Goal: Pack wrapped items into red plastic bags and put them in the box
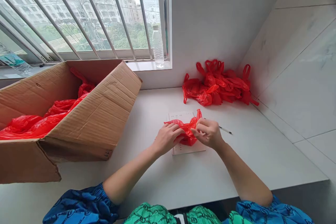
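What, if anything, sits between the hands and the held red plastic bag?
Nothing visible: left hand and right hand both hold the red plastic bag. The paper lies beneath it; the pen, partly behind the right hand, isn't in between.

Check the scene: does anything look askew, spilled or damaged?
The far-left bottle by the window looks tipped or leaning, unlike the upright bottle; wide-angle distortion may exaggerate that. The red bag being handled is crumpled, without visible tears.

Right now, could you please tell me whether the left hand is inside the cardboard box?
No: the left hand is on a red plastic bag, outside and to the right of the cardboard box.
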`<state>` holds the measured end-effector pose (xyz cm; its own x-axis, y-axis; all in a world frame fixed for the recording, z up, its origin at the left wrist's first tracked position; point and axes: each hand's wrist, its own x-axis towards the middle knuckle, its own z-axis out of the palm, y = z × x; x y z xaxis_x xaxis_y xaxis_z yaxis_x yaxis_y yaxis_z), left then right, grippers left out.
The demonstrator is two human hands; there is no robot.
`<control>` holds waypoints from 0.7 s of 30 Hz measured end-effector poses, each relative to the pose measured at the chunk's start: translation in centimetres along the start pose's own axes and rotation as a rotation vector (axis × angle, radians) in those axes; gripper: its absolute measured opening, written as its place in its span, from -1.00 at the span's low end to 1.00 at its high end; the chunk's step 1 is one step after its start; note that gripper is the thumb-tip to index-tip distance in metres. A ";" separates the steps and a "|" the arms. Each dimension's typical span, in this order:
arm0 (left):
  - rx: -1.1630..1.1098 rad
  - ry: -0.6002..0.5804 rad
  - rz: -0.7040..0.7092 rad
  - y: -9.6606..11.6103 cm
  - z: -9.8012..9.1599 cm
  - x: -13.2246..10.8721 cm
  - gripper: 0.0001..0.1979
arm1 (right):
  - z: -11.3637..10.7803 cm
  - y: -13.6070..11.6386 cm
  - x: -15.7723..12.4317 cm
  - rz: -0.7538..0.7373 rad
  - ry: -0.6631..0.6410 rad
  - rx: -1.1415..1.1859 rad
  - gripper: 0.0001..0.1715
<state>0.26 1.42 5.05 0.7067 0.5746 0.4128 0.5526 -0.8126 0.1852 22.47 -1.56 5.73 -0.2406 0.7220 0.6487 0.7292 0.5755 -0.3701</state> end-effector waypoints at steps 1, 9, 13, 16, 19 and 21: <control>-0.011 0.025 -0.040 -0.1 0.1 0.0 -0.83 | 0.4 -0.4 -0.1 -0.042 -0.088 -0.015 -0.54; -0.181 0.114 -0.303 -1.7 -2.4 -0.9 -0.77 | 0.5 0.5 0.3 0.121 -0.214 0.125 -0.92; -0.294 0.192 -0.512 -4.1 -4.1 -2.4 -0.77 | -1.3 1.9 0.4 0.277 -0.149 0.143 -0.75; -0.283 0.187 -0.610 -4.4 -4.9 -3.2 -0.77 | -1.4 1.8 0.5 0.279 -0.167 0.119 -0.71; -0.172 0.161 -0.499 -2.8 -5.2 -3.1 -0.76 | -0.6 0.9 0.7 0.206 -0.169 0.094 -0.87; -0.106 0.117 -0.312 -1.3 -5.0 -2.4 -0.61 | 0.0 0.1 0.8 0.187 -0.170 0.115 -0.91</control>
<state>-4.37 0.56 8.31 0.4525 0.7867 0.4200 0.6805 -0.6090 0.4075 22.30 -0.92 6.21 -0.2193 0.8685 0.4446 0.6960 0.4586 -0.5525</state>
